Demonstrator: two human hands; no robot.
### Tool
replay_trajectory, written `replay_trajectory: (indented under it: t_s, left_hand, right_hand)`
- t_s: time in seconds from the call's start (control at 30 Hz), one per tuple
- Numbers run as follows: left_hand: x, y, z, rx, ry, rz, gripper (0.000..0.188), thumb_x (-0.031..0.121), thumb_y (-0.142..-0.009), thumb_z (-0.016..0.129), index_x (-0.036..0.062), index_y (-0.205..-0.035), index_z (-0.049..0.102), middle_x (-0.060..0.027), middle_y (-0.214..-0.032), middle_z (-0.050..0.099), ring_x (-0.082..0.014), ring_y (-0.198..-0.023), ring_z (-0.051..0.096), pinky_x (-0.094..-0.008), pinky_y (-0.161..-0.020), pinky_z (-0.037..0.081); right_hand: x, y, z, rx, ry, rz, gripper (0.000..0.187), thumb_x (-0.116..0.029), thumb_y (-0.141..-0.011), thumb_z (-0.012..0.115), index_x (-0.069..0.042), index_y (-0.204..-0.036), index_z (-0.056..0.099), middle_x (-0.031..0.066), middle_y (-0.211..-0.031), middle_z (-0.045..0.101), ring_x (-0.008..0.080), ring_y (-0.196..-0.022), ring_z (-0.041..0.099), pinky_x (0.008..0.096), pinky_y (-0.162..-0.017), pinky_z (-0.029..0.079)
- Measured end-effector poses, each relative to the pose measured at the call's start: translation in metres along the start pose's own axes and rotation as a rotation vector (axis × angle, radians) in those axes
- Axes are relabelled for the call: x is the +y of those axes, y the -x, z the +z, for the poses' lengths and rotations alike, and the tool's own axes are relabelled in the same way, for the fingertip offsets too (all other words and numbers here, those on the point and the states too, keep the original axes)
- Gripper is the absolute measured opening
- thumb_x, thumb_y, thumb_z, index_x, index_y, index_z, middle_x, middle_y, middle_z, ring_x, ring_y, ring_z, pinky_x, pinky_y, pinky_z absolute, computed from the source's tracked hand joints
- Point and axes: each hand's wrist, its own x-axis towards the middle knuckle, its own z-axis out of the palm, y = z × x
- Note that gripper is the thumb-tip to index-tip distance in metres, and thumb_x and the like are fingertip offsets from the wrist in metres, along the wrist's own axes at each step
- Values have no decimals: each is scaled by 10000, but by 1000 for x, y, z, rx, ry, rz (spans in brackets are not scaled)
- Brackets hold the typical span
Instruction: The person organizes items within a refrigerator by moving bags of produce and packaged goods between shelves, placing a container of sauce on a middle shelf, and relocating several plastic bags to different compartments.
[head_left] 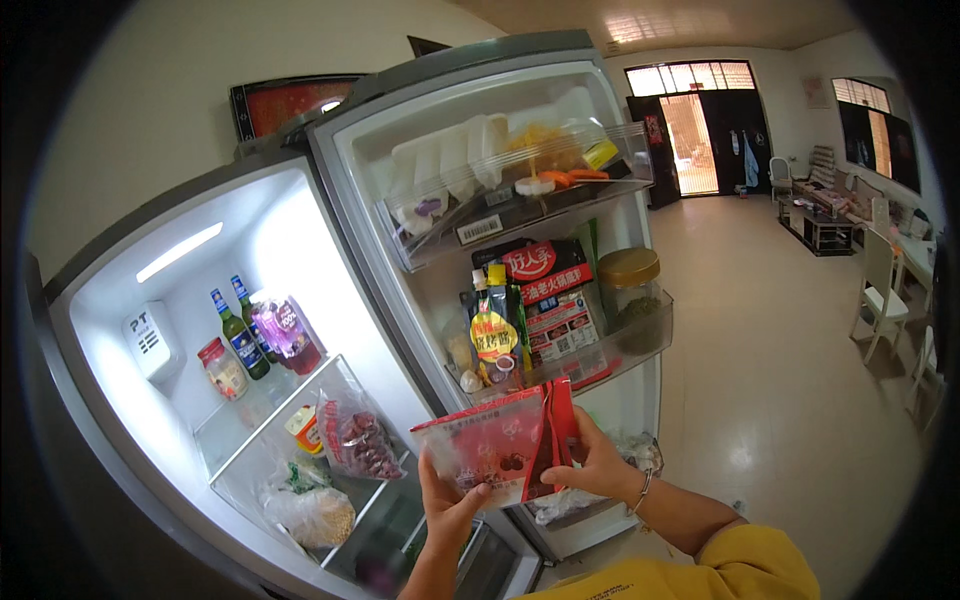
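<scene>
Between my two hands is a red and clear food pouch (510, 440) with pictures of dark red fruit, held up in front of the open fridge door. My left hand (450, 497) grips its lower left edge, thumb on the front. On the right edge, my right hand (597, 462) pinches it with the thumb across the front. The pouch covers part of the lower door shelf. Just above it, the middle door shelf (640, 345) carries a yellow-capped sauce pouch (495, 330), a black and red packet (555, 300) and a gold-lidded jar (630, 285).
Inside the lit fridge (85, 330) are green bottles (240, 335), a purple drink pack (287, 335), a red-lidded jar (222, 368) and a bag of dark red fruit (360, 440). The upper door shelf (520, 205) holds an egg carton (450, 160). White chairs (880, 290) stand far right.
</scene>
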Motion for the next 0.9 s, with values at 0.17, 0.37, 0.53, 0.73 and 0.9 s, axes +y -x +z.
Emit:
replay_trajectory:
  t_s: [0.17,0.37,0.53,0.73,0.9]
  left_hand:
    - [-16,-3,4,115,-8,29,872,-29,-683,643,85,-1413,180,-120,-1321,383,-265,-1199,410,-391,-975,365]
    - [-67,46,-41,386,-30,123,739,80,-688,532,-1,-1362,241,-158,-1284,402,-275,-1144,449,-410,-961,387]
    - [-99,100,-57,437,-388,-70,562,50,-806,471,-5,-1333,284,-142,-1222,442,-237,-1069,486,-370,-921,411]
    - [-124,142,-57,492,-525,-179,496,70,-818,456,-11,-1291,333,-136,-1206,445,-220,-1063,474,-359,-931,386]
    - [-164,181,-62,520,-494,-467,471,53,-862,453,-20,-1304,309,-120,-1221,439,-193,-1084,451,-330,-936,361]
  right_hand:
    - [12,-4,-11,-170,-22,-81,1225,-250,-592,856,-16,-1421,-14,123,-1444,188,195,-1321,197,349,-1079,211]
    - [52,20,23,-149,241,-38,1083,-293,-687,780,-28,-1409,18,190,-1399,264,250,-1290,298,372,-1035,296]
    - [117,59,12,-4,-88,350,1064,-241,-705,770,-29,-1419,9,158,-1415,248,223,-1262,355,343,-1011,348]
    - [160,82,0,-116,-67,571,494,-225,-704,743,-17,-1088,513,121,-931,643,187,-849,614,309,-778,481]
    - [184,101,-19,-31,80,668,414,-208,-709,735,-8,-1022,552,87,-823,645,140,-751,606,304,-699,489]
